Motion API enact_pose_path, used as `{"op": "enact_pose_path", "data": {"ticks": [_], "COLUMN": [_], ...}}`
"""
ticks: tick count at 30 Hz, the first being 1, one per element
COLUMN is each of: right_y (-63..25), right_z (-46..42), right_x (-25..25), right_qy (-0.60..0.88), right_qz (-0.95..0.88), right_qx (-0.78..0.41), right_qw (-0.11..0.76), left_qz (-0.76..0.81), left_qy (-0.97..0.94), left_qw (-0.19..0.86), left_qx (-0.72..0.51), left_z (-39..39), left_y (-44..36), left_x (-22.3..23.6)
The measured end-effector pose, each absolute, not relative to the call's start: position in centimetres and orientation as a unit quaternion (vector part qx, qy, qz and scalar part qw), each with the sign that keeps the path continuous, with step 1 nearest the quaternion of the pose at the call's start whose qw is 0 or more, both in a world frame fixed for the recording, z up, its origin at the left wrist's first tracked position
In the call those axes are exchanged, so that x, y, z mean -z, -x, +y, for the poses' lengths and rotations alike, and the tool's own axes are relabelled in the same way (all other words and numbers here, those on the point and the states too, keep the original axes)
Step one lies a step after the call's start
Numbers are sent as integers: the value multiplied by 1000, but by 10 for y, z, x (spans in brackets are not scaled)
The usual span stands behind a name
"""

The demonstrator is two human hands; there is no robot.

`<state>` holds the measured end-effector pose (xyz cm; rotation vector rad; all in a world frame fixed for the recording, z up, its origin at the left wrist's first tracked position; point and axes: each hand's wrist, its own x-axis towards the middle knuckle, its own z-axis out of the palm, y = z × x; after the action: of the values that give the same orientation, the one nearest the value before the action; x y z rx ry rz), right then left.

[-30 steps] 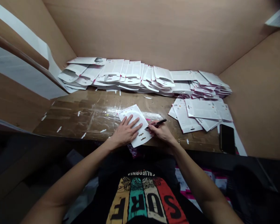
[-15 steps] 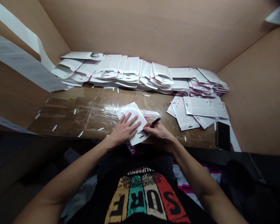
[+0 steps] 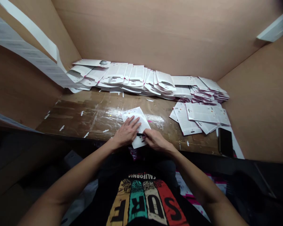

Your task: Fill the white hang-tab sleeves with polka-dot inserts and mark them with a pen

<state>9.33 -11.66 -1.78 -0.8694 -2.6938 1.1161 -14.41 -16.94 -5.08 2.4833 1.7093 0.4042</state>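
A white flat card package point(image 3: 136, 116) lies on the brown taped tabletop point(image 3: 85, 113) near its front edge. My left hand point(image 3: 126, 133) rests flat on the package with fingers spread, pressing it down. My right hand point(image 3: 155, 140) is closed round a black pen point(image 3: 140, 135), whose tip touches the lower part of the package, beside my left fingers. Most of the pen is hidden inside my right hand.
A long row of white card packages point(image 3: 141, 78) is piled along the back wall. A looser heap point(image 3: 200, 116) lies at the right, with a black phone point(image 3: 224, 142) beside it. Brown board walls enclose the table; small white paper scraps dot the surface.
My right hand has turned the pen from pointing up and right to pointing left, and has slid onto the lower part of the package. My left hand stays on the package.
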Motion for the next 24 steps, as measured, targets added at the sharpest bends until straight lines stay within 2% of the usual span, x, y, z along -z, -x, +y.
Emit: {"op": "enact_pose_path", "data": {"ticks": [2,4,7,10,12,18,21,24], "right_y": [-109,-123,-131,-126,-118,-92,-86,-85], "right_z": [-120,-121,-122,-124,-124,-123,-124,-124], "right_x": [4,-4,3,25,37,43,37,33], "right_qy": [141,97,211,251,267,487,522,537], "right_qz": [-860,-850,-904,-932,-929,-851,-826,-787], "right_qx": [-491,-518,-370,-254,-249,-177,-197,-278], "right_qw": [-9,-23,46,57,64,82,80,124], "left_qz": [579,580,549,536,538,562,536,525], "left_qy": [-800,-799,-824,-834,-830,-802,-830,-839], "left_qw": [59,75,87,90,103,94,55,1], "left_qx": [-144,-140,-108,-90,-103,-176,-143,-141], "left_z": [-174,-182,-199,-208,-207,-198,-208,-223], "left_y": [146,146,143,140,141,147,145,143], "left_x": [48,47,47,50,53,59,60,71]}}
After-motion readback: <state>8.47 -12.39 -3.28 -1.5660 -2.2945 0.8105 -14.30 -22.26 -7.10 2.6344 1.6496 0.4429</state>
